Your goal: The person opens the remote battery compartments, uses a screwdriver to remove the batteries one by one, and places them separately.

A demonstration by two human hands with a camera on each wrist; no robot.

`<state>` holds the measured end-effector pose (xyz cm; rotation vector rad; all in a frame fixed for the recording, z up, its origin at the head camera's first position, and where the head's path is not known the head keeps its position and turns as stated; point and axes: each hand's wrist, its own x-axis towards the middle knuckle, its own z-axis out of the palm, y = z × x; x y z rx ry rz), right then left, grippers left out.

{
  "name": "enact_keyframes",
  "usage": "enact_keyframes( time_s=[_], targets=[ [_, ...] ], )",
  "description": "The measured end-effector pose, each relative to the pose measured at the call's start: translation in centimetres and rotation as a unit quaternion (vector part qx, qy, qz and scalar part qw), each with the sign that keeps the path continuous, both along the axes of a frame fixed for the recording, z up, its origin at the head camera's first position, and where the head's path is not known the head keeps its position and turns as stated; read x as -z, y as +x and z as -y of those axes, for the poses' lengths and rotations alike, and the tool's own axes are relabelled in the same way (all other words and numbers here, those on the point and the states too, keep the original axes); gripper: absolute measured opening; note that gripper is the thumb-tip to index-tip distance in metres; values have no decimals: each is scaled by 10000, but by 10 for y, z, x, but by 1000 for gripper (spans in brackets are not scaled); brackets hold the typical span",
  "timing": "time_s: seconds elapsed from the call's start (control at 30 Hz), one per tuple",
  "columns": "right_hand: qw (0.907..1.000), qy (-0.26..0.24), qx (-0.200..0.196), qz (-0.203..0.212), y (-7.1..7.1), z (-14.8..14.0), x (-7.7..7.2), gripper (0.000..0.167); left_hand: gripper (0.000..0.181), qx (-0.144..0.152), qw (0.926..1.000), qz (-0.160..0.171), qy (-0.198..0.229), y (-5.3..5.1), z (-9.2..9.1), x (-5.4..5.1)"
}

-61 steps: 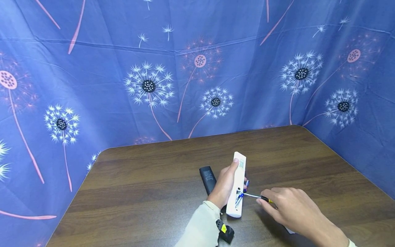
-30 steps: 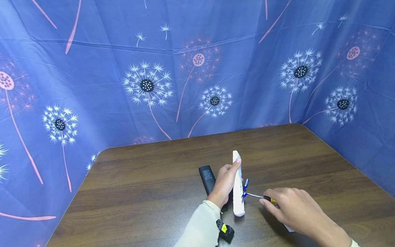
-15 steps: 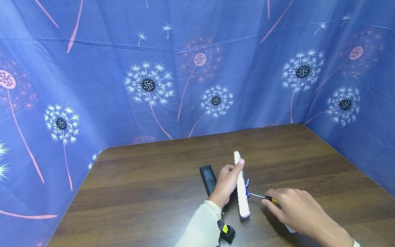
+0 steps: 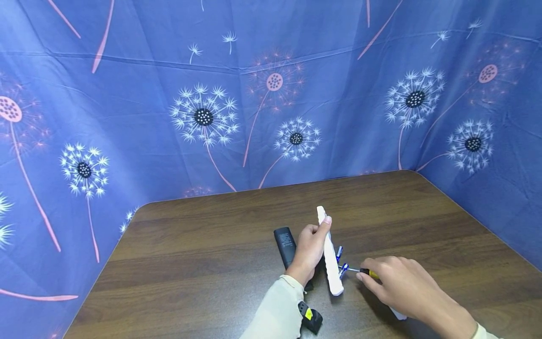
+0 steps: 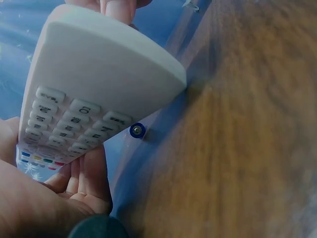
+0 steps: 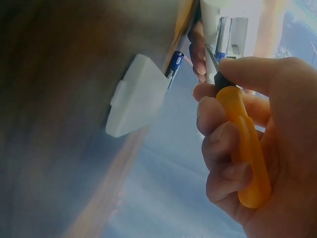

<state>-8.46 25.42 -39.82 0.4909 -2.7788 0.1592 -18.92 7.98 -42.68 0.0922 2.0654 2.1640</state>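
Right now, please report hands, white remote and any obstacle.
Left hand gripping white remote. Right hand holding yellow screwdriver. Battery compartment open. Possible obstacle: black remote near left hand.

The left hand (image 5: 44, 206) grips a white remote control (image 5: 104, 52), held tilted beside the wooden desk surface (image 5: 242, 124) with its keypad side toward the camera. Rows of pale labelled buttons (image 5: 76, 119) run to blue, yellow, green and red ones among the fingers. Fingertips of the right hand (image 5: 118, 10) show behind the blank end. Close to the desk's edge along the blue cloth (image 5: 12, 59), a battery (image 5: 137, 130) shows its blue-rimmed end.
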Motion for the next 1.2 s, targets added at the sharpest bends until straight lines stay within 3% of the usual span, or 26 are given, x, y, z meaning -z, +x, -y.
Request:
enact_keyframes(
  time_s=[0.57, 1.2],
  targets=[
    [9990, 93, 195, 393, -1, 1, 0, 13, 46, -297, 9995, -95, 109, -1, -1, -1],
    [9980, 59, 272, 568, 3, 1, 0, 14, 47, -297, 9995, -131, 64, 0, -1, -2]
  ],
)
